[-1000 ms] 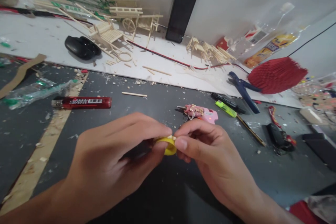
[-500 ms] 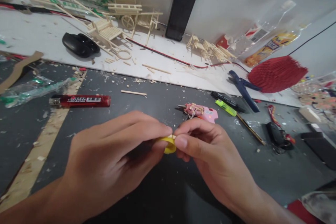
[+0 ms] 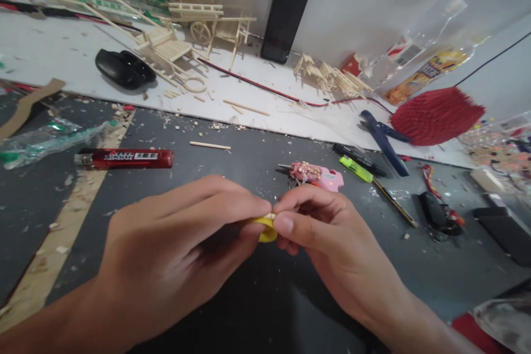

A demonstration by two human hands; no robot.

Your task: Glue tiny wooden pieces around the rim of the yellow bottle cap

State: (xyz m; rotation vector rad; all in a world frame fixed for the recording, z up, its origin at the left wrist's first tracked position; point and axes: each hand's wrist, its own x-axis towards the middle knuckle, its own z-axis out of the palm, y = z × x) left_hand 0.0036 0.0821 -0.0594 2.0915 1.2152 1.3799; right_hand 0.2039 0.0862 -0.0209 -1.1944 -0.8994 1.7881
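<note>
Just above the dark tabletop, both hands meet at a small yellow ring-like piece (image 3: pixel 267 233), whose far side is partly hidden by fingers. My left hand (image 3: pixel 178 232) pinches it from the left between thumb and fingertips. From the right, my right hand (image 3: pixel 321 227) pinches the same spot with thumb and index finger, its other fingers curled beneath. A small pale bit (image 3: pixel 270 216), perhaps wood, shows along the ring's upper edge between the fingertips. Right behind the right hand lies a pink glue gun (image 3: pixel 317 175) with a metal tip pointing left.
Beyond the hands lie a thin wooden stick (image 3: pixel 210 145) and a red lighter (image 3: pixel 124 159). Miniature wooden carts (image 3: pixel 166 44) stand on the white strip, near a leaning phone (image 3: pixel 288 8). Blue cutters (image 3: pixel 385 144), a yellow-green marker (image 3: pixel 355 169) and keys (image 3: pixel 440 215) are at right.
Both hands keep the same pinch on the yellow ring-like piece. The whole view has shifted very slightly; nothing has been let go or picked up.
</note>
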